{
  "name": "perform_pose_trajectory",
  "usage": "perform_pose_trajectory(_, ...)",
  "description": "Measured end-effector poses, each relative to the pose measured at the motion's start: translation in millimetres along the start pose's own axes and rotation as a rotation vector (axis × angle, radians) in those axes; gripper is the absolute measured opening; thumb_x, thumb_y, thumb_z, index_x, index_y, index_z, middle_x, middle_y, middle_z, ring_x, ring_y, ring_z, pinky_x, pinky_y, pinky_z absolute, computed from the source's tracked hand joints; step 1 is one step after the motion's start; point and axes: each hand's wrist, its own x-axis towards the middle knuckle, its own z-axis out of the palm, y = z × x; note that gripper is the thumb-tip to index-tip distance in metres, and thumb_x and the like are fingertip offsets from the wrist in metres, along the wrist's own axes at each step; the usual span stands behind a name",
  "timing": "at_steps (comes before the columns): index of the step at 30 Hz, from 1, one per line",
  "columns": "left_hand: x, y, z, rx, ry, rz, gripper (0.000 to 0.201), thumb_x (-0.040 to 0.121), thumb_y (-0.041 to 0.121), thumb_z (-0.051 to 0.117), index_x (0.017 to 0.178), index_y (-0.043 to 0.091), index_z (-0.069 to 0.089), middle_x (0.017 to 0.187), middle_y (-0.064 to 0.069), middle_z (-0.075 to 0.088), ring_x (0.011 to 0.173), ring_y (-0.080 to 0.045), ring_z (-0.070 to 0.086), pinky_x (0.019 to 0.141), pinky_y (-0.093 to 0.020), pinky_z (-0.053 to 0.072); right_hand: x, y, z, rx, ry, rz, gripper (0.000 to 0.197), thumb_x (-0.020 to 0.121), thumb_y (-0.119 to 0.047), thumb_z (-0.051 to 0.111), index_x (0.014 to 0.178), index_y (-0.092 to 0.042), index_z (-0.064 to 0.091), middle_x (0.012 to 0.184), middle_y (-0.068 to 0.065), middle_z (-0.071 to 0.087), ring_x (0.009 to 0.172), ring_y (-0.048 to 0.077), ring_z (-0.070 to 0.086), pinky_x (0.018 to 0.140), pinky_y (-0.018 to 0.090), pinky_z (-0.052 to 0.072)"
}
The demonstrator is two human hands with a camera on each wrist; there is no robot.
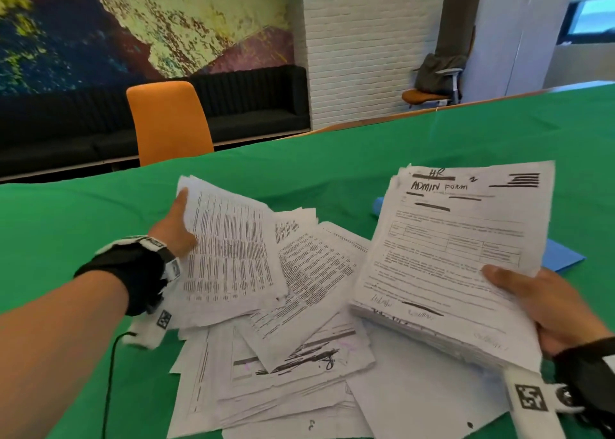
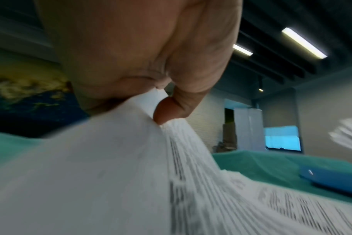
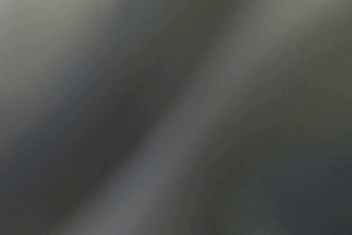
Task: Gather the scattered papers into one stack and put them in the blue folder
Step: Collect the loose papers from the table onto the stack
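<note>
Both hands grip thick, crumpled paper stacks (image 1: 446,259).

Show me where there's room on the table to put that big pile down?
Bare green cloth lies beyond the loose papers, toward the orange chair, and left of the left hand. The middle is crowded; the blue folder lies partly hidden behind the right hand's stack.

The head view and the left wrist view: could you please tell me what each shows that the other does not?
Only the head view shows the right hand holding the thick stack, the loose papers on the table and the orange chair. Only the left wrist view shows the ceiling lights and the thumb pinching the sheaf's edge. Both show the left hand holding a sheaf and the blue folder.
</note>
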Motion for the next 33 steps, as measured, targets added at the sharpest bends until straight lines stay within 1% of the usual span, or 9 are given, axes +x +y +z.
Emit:
perform_pose_trajectory(3,0,-3,-4,-0.029,-0.013,0.018,0.104,0.091,0.001,0.063,0.157,0.036,-0.010,0.148,-0.020,0.045,0.086,-0.025,0.057,0.064,-0.032,0.047,0,2,-2,0.023,-0.012,-0.001,0.040,0.085,-0.010,0.070,0.123,-0.020,0.068,0.119,0.009,0.077,0.099,0.034,0.076,0.076,0.047,0.064)
perform_pose_trajectory(5,0,8,2,0.006,-0.077,0.045,0.109,0.089,0.000,0.063,0.156,0.038,-0.013,0.141,-0.021,0.051,0.077,-0.026,0.058,0.058,-0.030,0.046,-1,3,-2,0.034,-0.037,0.012,0.039,0.087,-0.008,0.068,0.125,-0.020,0.067,0.117,0.009,0.078,0.098,0.035,0.077,0.076,0.048,0.064)
perform_pose_trajectory(8,0,38,25,0.158,-0.229,0.137,0.108,0.087,0.003,0.061,0.154,0.042,-0.013,0.083,0.000,0.052,0.061,-0.019,0.051,0.056,-0.028,0.042,-3,2,-1,0.037,-0.060,0.024,0.041,0.082,-0.010,0.068,0.122,-0.018,0.068,0.111,0.011,0.079,0.092,0.036,0.078,0.069,0.048,0.065)
perform_pose_trajectory(15,3,94,77,0.347,-0.253,0.359,0.100,0.093,0.020,0.057,0.152,0.042,-0.021,0.103,-0.015,0.070,0.083,-0.028,0.069,0.073,-0.036,0.056,-8,2,-2,0.019,-0.072,0.042,0.031,0.091,-0.004,0.062,0.120,-0.014,0.067,0.107,0.013,0.080,0.087,0.037,0.078,0.063,0.046,0.065)
perform_pose_trajectory(18,5,104,65,0.238,-0.050,0.290,0.078,0.087,0.013,0.051,0.153,0.035,0.017,0.107,-0.015,0.068,0.088,-0.033,0.067,0.078,-0.041,0.057,-10,10,-4,0.038,-0.078,0.054,0.032,0.090,-0.003,0.062,0.120,-0.014,0.067,0.110,0.015,0.079,0.089,0.038,0.078,0.063,0.046,0.066)
perform_pose_trajectory(21,10,107,36,0.078,0.060,0.288,0.031,0.089,0.008,0.049,0.119,0.017,0.055,0.109,-0.016,0.067,0.089,-0.034,0.062,0.073,-0.036,0.048,-12,13,-7,0.087,-0.042,-0.006,0.034,0.092,-0.005,0.061,0.122,-0.020,0.068,0.116,0.010,0.078,0.096,0.034,0.077,0.074,0.047,0.064)
perform_pose_trajectory(26,-17,115,-3,0.100,-0.307,0.258,0.041,0.074,0.040,0.059,0.108,0.019,0.066,0.106,-0.006,0.068,0.091,-0.025,0.061,0.081,-0.030,0.043,-10,-10,-21,0.181,0.026,-0.147,0.035,0.101,-0.009,0.056,0.128,-0.027,0.069,0.128,0.003,0.074,0.113,0.026,0.073,0.091,0.051,0.056)
perform_pose_trajectory(29,-44,121,12,0.398,-0.480,0.356,0.044,0.076,0.025,0.055,0.118,0.016,0.064,0.117,-0.001,0.067,0.103,-0.026,0.063,0.092,-0.034,0.051,-9,-24,-30,0.222,0.051,-0.155,0.039,0.100,-0.011,0.056,0.136,-0.024,0.063,0.132,0.005,0.072,0.113,0.027,0.073,0.089,0.052,0.057)
perform_pose_trajectory(33,-87,132,58,0.442,-0.642,0.428,0.030,0.080,0.016,0.058,0.108,0.019,0.067,0.098,0.003,0.067,0.088,-0.018,0.063,0.078,-0.027,0.049,-14,-30,-36,0.261,0.073,-0.167,0.042,0.101,-0.009,0.055,0.139,-0.027,0.061,0.132,0.004,0.072,0.116,0.029,0.072,0.090,0.056,0.056)
